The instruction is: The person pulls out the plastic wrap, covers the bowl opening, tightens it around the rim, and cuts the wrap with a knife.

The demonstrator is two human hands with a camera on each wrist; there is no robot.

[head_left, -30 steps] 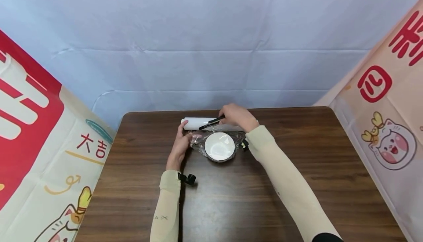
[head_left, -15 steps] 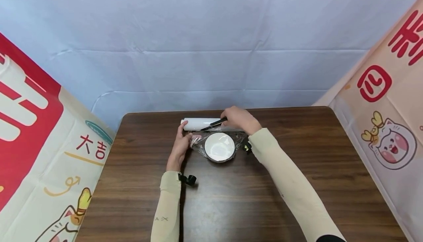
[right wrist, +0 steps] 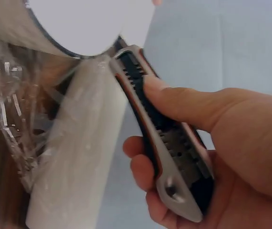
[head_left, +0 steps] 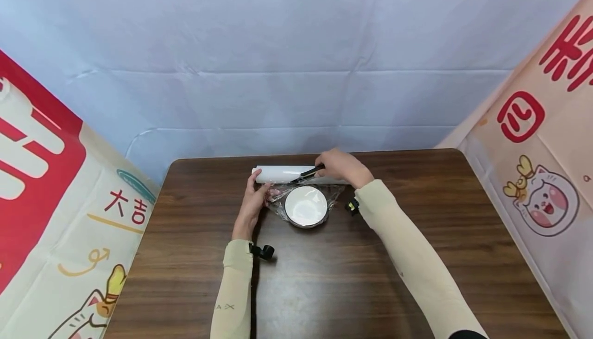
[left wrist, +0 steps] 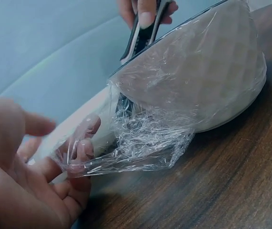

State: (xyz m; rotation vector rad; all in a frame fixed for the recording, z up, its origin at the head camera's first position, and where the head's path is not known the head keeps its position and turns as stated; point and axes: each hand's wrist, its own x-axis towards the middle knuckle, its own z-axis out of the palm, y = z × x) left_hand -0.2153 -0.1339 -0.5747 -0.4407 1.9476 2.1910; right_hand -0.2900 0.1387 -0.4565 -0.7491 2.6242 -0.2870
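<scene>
1. Right hand (head_left: pixel 343 166): grips the knife (right wrist: pixel 174 148), with thumb on top.
2. Knife: sticks out from the fingers, pointing left and toward the person, tip near the film (left wrist: pixel 145 138). Looks gray and black, with orange lines.
3. Left hand (head_left: pixel 251 200): touches the film with bent fingers; can't tell if pinching it.
4. Bowl (head_left: pixel 306 206): sits just right of the left hand, nearer the person than the knife. Looks white inside, dark-rimmed, with diamond shapes outside.
5. Film: clear, shiny, crumpled at the bowl's left side.
6. Roll (head_left: pixel 278 174): white, lying behind the bowl on the brown table (head_left: pixel 324 287).
</scene>
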